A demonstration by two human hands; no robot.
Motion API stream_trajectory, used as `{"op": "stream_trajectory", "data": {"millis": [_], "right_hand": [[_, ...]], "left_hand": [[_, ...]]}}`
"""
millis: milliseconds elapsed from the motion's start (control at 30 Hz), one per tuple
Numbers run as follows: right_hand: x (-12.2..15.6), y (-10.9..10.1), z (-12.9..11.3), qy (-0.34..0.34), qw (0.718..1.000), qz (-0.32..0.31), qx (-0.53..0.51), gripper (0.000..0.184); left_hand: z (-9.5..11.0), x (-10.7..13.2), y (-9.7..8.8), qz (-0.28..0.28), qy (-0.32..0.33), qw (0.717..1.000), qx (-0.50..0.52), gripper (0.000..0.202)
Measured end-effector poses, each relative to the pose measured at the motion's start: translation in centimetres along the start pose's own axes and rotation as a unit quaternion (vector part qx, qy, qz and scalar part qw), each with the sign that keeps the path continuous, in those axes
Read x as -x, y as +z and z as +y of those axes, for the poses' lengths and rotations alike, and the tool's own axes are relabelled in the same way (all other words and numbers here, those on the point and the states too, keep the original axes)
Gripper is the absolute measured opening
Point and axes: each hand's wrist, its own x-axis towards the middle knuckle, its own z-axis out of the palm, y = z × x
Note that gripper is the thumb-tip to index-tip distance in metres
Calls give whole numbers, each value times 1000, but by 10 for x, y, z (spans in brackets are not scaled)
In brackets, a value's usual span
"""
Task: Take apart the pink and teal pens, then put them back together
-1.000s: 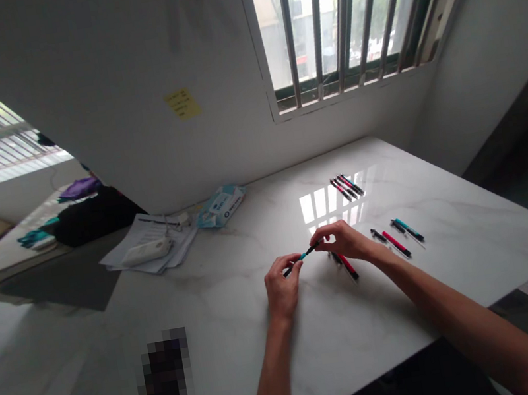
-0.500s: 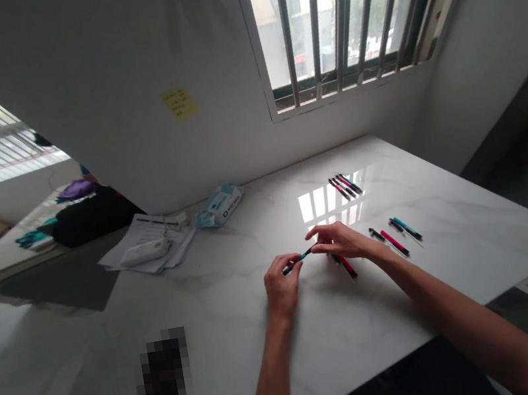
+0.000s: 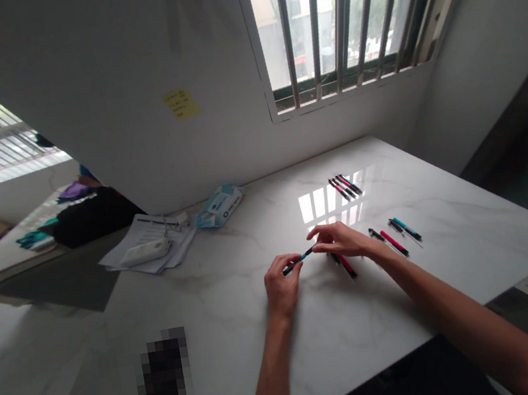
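Observation:
A black and teal pen (image 3: 305, 255) spans the gap between my hands, slightly tilted. My left hand (image 3: 282, 283) pinches its lower left end between thumb and fingers. At the upper right end, my right hand (image 3: 337, 239) has its thumb and fingers closed on the black tip. Below the right hand lies a red pen barrel (image 3: 347, 266) with dark parts next to it, partly hidden by that hand. Farther right are a red barrel (image 3: 394, 243) with a black piece (image 3: 377, 234), and a teal barrel (image 3: 407, 228) with another black piece (image 3: 395, 225) beside it.
Several pens (image 3: 345, 186) lie in a row toward the back of the marble-patterned table (image 3: 208, 353). A wipes packet (image 3: 220, 206) and papers (image 3: 137, 237) with a white device (image 3: 146, 251) sit at the back left. A barred window (image 3: 341, 25) is above.
Both hands keep their hold on the pen. The right hand has shifted only very slightly; the pens on the table have stayed in place.

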Motion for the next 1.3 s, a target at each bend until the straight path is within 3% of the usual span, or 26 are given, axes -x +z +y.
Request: {"op": "stream_trajectory", "data": {"millis": [367,533,733,867,1000,1133,1300], "right_hand": [[0,2,1,-54,998,45,-5,21],[-1,7,0,-87,993,73,-19,19],[-2,8,-2,-26,994,77,72,33],[-2,8,-3,-64,995,67,34,25],[-1,8,-5,-32,996,63,62,28],[-2,8,-4,-60,995,58,47,23],[-2,9,-3,-45,995,51,70,28]], "left_hand": [[-1,-1,0,6,-8,1000,-9,11],[-4,0,-1,-21,-56,998,-25,20],[-7,1,-1,-37,-60,996,-54,21],[-7,1,-1,-32,-50,997,-57,21],[-6,1,-2,-38,-46,997,-51,21],[-4,1,-2,-37,-53,997,-43,19],[-2,1,-2,-39,-57,996,-48,19]]}}
